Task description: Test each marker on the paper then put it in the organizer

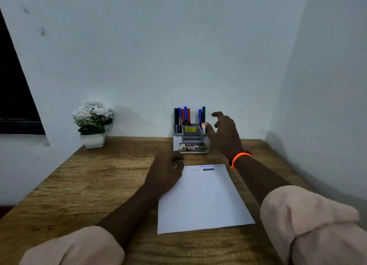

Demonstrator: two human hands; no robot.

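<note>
Wooden desk in a pale-walled corner holds paper.

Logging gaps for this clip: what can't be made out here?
- Left hand: the head view shows only its back, so whatever it holds is hidden.
- Organizer labels: too small and blurred.
- Scribbles on the paper: faint, colours uncertain.
- Right hand: marker contact unclear.

Wood-grain table carried white paper at ctr, grey organizer at 12 o'clock by wall, potted white flowers at 10 o'clock.
</note>
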